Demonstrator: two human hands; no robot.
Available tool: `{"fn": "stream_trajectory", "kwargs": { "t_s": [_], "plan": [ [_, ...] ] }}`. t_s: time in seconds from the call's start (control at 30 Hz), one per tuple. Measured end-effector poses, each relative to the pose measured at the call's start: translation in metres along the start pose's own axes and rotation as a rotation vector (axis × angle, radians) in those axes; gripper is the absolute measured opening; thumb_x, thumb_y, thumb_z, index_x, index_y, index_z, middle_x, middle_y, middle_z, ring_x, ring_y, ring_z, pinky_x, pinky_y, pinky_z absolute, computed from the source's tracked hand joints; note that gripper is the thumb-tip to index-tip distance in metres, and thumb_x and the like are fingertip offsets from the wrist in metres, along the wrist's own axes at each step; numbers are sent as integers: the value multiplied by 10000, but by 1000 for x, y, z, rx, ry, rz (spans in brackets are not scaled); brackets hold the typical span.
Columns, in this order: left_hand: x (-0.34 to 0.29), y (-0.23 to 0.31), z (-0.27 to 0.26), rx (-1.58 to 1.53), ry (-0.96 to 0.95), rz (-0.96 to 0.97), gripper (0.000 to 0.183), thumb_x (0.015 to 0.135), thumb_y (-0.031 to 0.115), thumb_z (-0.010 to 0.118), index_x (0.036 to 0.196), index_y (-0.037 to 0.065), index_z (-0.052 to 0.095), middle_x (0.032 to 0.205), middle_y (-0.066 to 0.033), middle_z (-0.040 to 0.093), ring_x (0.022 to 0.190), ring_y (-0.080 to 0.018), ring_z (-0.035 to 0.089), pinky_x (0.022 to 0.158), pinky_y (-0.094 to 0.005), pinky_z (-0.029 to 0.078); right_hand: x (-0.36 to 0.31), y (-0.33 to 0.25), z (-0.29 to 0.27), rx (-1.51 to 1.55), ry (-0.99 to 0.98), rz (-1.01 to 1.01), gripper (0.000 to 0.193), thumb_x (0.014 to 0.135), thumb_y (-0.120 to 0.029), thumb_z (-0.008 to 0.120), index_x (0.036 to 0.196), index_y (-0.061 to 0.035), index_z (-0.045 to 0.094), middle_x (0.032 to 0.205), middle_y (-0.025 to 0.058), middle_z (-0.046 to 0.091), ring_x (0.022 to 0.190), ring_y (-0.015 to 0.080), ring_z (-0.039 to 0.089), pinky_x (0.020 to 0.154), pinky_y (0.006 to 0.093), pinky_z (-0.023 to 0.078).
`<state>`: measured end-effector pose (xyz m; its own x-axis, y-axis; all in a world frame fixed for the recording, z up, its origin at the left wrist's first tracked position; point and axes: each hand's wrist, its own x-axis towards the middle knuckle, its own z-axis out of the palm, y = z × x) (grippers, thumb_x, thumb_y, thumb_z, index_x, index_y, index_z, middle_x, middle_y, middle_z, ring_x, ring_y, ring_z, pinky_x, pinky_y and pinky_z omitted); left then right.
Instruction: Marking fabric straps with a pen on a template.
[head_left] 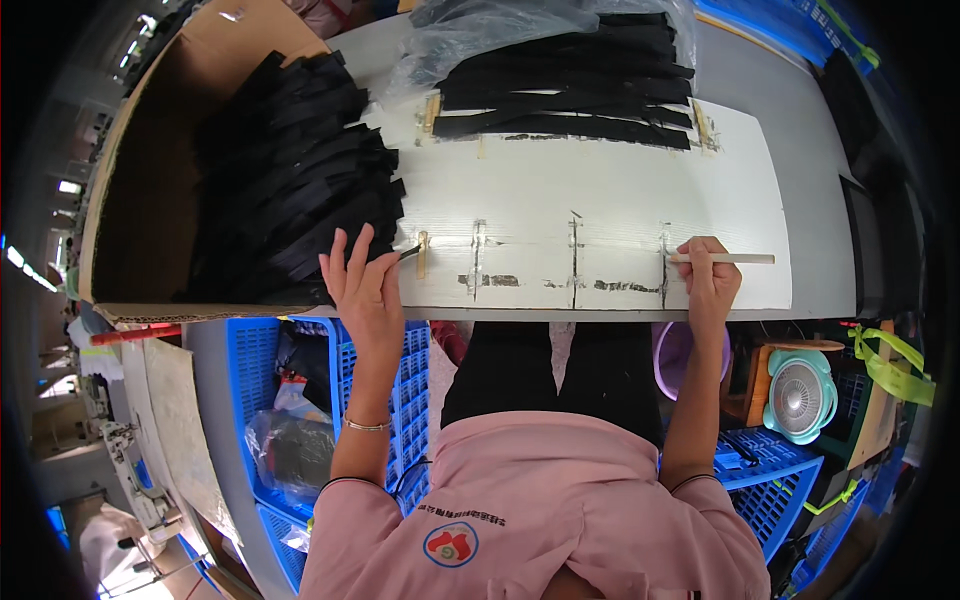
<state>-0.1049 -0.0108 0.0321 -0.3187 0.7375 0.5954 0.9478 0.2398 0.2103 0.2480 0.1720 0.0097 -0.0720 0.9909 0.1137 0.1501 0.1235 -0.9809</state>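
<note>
My left hand is at the right edge of a heap of black fabric strips. Its thumb and forefinger pinch the dark end of a black strip, while the other fingers stick up. My right hand grips a thin white pencil, tip pointing left, by a dark vertical mark on the white board. Several such marks and tape pieces cross the board's near part. At its far side lies a row of black strips, side by side, partly under clear plastic film.
An open cardboard box stands on the left of the grey table, with the strip heap in it. Under the table are blue plastic crates, a purple bucket and a small teal fan.
</note>
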Motion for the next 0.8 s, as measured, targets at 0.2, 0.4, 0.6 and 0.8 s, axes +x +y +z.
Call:
{"fn": "stream_trajectory", "kwargs": {
  "t_s": [0.2,0.4,0.6,0.8],
  "plan": [
    [21,85,48,-612,-309,45,128,920,60,711,1038,55,759,1007,-104,737,978,-286,674,912,-384,504,-3,-1,3,57,35,-46,269,1069,-200,592,1053,27,736,762,3,657,646,48,521,583,214,431],
    [26,160,93,-723,-314,213,223,879,73,743,1102,66,748,979,-88,712,938,-282,660,837,-380,497,-40,-17,25,-370,-26,-432,241,1004,-117,635,1201,-2,712,1026,125,774,961,236,719,845,368,537],
    [9,167,86,-660,-251,174,332,897,69,720,1228,53,702,1230,-99,679,1169,-315,605,1024,-429,454,-52,6,20,-755,-54,-705,378,880,-80,727,1255,-53,692,1234,108,709,1168,262,649,1011,439,457],
    [-22,127,61,-414,-322,142,414,949,125,698,1350,36,647,1447,-96,601,1419,-324,474,1216,-569,218,-48,26,-22,-970,170,-651,371,936,-80,688,1306,-45,692,1183,110,711,1120,255,625,1078,479,436]
  ]
}}
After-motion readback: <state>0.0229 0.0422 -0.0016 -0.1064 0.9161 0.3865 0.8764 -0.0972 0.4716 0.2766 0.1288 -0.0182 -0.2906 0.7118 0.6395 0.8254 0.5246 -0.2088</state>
